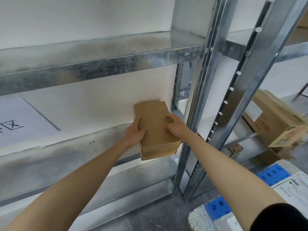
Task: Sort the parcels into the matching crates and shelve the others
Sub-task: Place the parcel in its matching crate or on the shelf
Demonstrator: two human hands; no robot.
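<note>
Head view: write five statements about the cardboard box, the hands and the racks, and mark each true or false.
1. Both the left hand and the right hand grip the cardboard box. True.
2. The cardboard box is at the left end of the shelf. False: it is at the right end, beside the upright post.
3. The neighbouring rack on the right holds larger cartons. True.
4. The crate at lower right is red. False: it is blue.
5. The sheet with a boxed X lies right of the cardboard box. False: it lies to its left.
</note>
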